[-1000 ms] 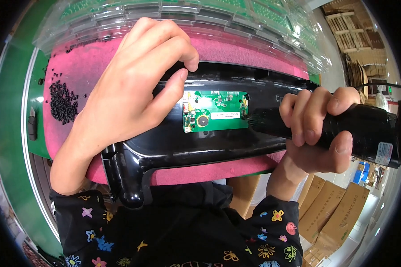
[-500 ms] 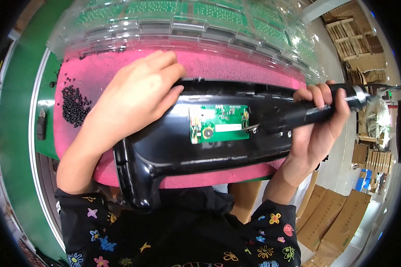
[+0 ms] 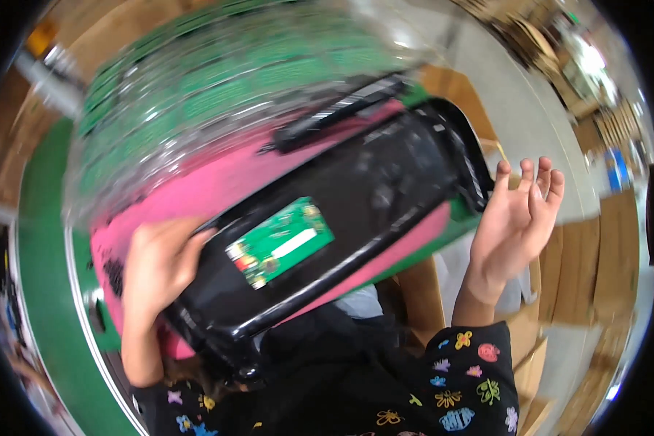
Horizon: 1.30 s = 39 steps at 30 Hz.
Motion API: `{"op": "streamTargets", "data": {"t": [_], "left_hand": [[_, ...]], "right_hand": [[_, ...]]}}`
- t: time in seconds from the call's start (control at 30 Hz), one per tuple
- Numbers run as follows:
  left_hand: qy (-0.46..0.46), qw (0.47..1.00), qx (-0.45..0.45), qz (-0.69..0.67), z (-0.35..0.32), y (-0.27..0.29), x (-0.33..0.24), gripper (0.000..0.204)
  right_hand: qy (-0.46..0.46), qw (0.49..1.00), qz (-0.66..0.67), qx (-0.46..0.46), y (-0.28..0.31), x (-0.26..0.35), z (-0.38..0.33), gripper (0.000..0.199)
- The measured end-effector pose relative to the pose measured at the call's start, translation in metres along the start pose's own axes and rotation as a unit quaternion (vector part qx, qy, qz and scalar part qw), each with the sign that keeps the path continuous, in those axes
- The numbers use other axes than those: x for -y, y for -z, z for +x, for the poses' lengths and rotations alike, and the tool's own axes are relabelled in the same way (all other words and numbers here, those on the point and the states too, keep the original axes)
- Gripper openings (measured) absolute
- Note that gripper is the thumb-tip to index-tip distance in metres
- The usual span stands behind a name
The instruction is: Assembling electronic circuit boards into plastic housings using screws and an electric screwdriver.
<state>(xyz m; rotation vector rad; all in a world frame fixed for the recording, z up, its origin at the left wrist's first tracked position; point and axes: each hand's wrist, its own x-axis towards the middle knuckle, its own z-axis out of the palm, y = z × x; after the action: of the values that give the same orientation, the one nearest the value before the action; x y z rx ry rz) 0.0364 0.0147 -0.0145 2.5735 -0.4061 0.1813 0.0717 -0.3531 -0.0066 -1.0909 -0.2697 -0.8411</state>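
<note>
A long black plastic housing [image 3: 385, 167] lies slanted across the pink mat [image 3: 218, 174], its right end raised toward the far side. A green circuit board [image 3: 298, 236] with a white strip sits inside it, left of the middle. My left hand [image 3: 160, 261] is closed on the housing's left upper edge, its fingertips partly hidden and blurred. Off the housing's right end, my right hand [image 3: 512, 225] is open in the air, fingers apart and nothing in it. Behind the housing, a black electric screwdriver [image 3: 341, 112] rests with its bit pointing left.
Clear plastic trays [image 3: 232, 80] of green circuit boards are stacked at the back. A small pile of black screws [image 3: 113, 276] lies at the mat's left edge, near a dark-handled tool [image 3: 97, 314]. Cardboard boxes [image 3: 588, 261] stand to the right, beyond the table.
My right hand has let go of the screwdriver, now lying behind the housing, and moved clear to the right. The view has turned, and the housing appears more slanted.
</note>
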Motion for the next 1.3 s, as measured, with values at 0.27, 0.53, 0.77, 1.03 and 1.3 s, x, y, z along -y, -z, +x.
{"op": "streamTargets", "data": {"t": [0.27, 0.53, 0.77, 1.03, 1.3], "left_hand": [[0.044, 0.891, -0.399, 0.21, -0.104, 0.072, 0.012, 0.032], [0.108, 0.807, -0.53, 0.237, -0.228, 0.116, 0.124, 0.028], [0.037, 0.524, -0.845, 0.102, -0.272, 0.197, 0.261, 0.037], [0.052, 0.687, -0.666, 0.287, -0.272, 0.171, 0.189, 0.035], [0.101, 0.781, -0.452, 0.418, -0.196, 0.095, 0.116, 0.036]], "right_hand": [[-0.055, 0.801, -0.583, -0.12, 0.314, -0.064, -0.022, 0.039], [-0.632, 0.401, -0.659, 0.073, 0.453, -0.135, -0.273, 0.112], [-0.564, 0.434, -0.694, 0.106, 0.425, -0.14, -0.191, 0.086], [-0.429, 0.383, -0.778, 0.252, 0.46, -0.191, -0.25, 0.046], [-0.47, 0.545, -0.655, 0.23, 0.424, -0.145, -0.21, 0.02]]}}
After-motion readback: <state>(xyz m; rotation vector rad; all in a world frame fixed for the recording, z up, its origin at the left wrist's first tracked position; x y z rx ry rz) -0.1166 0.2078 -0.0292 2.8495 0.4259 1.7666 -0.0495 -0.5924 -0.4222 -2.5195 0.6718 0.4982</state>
